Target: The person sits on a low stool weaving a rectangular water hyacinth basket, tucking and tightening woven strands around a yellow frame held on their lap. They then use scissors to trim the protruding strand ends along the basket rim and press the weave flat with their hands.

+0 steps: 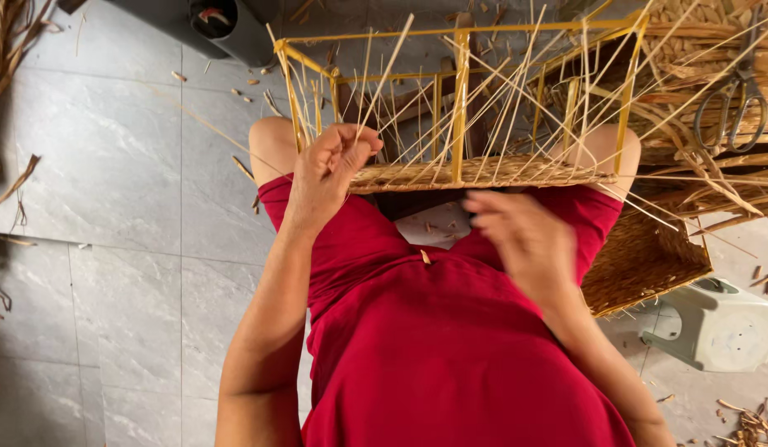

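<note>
A yellow metal frame [460, 91] rests across my knees, with a band of woven straw [483, 172] along its near lower edge and many thin pale strands [516, 99] sticking up and crossing inside it. My left hand [330, 170] is at the frame's left corner, fingers pinched on a strand by the woven edge. My right hand [524, 240] is blurred, just below the woven band over my red clothing, fingers loosely curled; whether it holds anything I cannot tell.
A finished woven basket [649, 261] lies at my right knee. Scissors [736, 108] rest on a stack of woven pieces at upper right. A pale plastic stool [719, 327] stands on the grey tile floor [110, 165], with straw scraps scattered about and a dark bin [231, 29] behind.
</note>
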